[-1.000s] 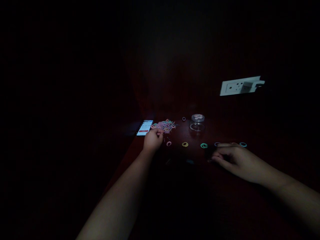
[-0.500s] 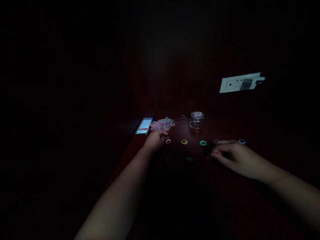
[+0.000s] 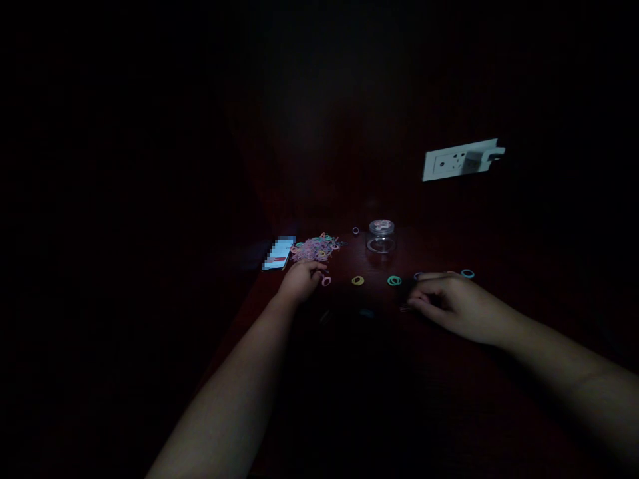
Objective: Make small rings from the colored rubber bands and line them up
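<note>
Forearms reach out from us into the dark, both low over the dark red surface. Our right hand rests palm down, fingers curled loosely toward a faint small thing at their tips; we cannot tell whether that grip pinches anything. Our left hand lies further out, fingertips drawn together just beside a pink band, touching or nearly so. We judge a light, flat pinch suits bands this small. Right of that grip lie a yellow band and a green band; beyond it, the pile of bands, a lit phone and a clear jar.
</note>
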A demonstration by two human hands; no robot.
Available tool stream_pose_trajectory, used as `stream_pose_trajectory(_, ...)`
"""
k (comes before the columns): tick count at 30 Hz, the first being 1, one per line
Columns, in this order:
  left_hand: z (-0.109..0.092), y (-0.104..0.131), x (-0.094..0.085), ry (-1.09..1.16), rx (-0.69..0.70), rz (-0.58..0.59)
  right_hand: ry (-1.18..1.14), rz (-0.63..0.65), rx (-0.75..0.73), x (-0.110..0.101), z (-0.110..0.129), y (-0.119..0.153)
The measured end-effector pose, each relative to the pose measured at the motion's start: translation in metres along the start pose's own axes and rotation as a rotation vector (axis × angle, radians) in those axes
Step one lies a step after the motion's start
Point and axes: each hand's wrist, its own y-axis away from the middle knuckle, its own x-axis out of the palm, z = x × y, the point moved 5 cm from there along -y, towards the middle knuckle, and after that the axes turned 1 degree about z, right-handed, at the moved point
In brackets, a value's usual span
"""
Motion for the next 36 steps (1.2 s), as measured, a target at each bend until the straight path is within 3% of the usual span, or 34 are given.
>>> stream_pose_trajectory(11,-0.003,0.004,-0.006,0.053,0.102,0.032,-0.006,-0.014,-0.007,0.001,-0.003,0.0)
stream_pose_trajectory(22,0.012,-0.004,0.001,0.007,0.013,-0.03,-0.015,-0.007,-0.009,0.001,-0.002,0.0)
stream_pose_trajectory(36,0.011,-0.002,0.001,0.012,0.021,-0.051,-0.021,0.005,0.003,0.0,-0.001,0.0)
